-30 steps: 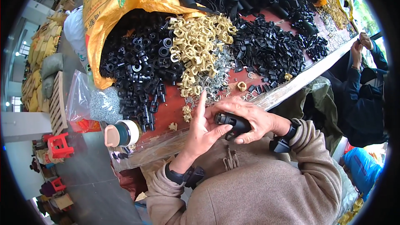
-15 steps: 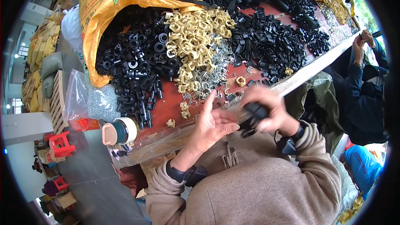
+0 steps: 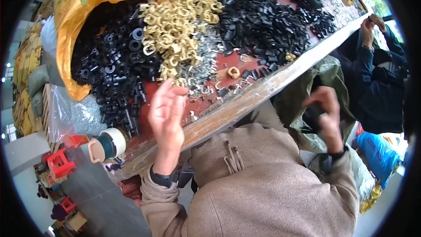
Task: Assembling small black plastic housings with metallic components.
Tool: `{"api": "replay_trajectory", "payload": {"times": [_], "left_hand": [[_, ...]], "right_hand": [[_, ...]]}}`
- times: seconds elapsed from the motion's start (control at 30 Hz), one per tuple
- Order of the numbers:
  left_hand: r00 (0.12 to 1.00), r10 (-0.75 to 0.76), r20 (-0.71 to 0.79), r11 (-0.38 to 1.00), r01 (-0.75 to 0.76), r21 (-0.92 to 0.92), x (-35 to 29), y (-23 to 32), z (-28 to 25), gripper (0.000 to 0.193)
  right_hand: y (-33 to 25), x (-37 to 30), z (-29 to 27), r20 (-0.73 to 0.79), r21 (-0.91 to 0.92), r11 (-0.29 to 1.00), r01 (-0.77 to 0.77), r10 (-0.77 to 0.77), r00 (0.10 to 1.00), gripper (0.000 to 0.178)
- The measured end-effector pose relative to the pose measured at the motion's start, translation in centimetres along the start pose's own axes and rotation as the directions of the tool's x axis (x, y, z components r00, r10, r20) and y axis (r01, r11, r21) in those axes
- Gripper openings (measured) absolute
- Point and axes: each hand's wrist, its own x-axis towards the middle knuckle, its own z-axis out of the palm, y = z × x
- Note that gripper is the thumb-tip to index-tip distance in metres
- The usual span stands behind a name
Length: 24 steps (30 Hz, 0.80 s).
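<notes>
My left hand (image 3: 168,116) is raised at the table's near edge, palm showing and fingers stretched out, with nothing seen in it. Its fingertips are nearest to the beige plastic clips (image 3: 175,39) and the small silvery metal pieces (image 3: 199,63) heaped beside them. Off to the right, my right hand (image 3: 330,118) is curled around a black plastic part (image 3: 313,115), blurred by motion, so its exact shape cannot be made out. That hand is in front of an open dark green sack (image 3: 326,72) beside the table.
Black ring-shaped and tubular fittings (image 3: 118,61) spill from a yellow woven bag (image 3: 66,30). Small black pieces (image 3: 267,26) lie in a heap farther right. A wooden rail (image 3: 232,109) edges the red table; a cup (image 3: 107,145) stands at left. Another person's hands (image 3: 372,28) are at far right.
My right hand has carried the black part right, away from the table, to the green sack. My left hand has moved left, fingers still outstretched. The view has shifted right.
</notes>
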Motion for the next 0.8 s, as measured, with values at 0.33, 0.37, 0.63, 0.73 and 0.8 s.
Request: {"api": "replay_trajectory", "payload": {"times": [0.33,0.37,0.63,0.73,0.8], "left_hand": [[0.887,0.075,0.455,0.904,0.132,-0.407,-0.7,-1.3,6.5,0.081],[0.887,0.110,0.449,0.916,0.085,-0.393,-0.8,-1.3,6.5,0.082],[0.890,0.328,0.316,0.868,-0.416,0.270,-0.3,0.4,3.9,0.064],[0.891,0.412,0.193,0.273,-0.322,0.907,1.8,2.2,-2.1,0.043],[0.912,0.367,0.182,-0.008,-0.193,0.981,2.2,1.9,-4.2,0.038]], "right_hand": [[-3.2,5.8,12.9,0.603,0.284,0.852,0.440,-0.515,0.609,0.050],[-3.2,5.6,12.9,0.612,0.275,0.855,0.440,-0.509,0.605,0.050],[-4.0,6.6,4.5,0.608,-0.177,0.928,0.328,-0.159,0.778,0.071],[-2.7,3.7,-4.3,0.371,-0.797,0.511,0.321,-0.005,0.929,0.057],[-1.2,1.4,-6.6,0.210,-0.926,0.329,0.186,0.039,0.977,0.049]]}}
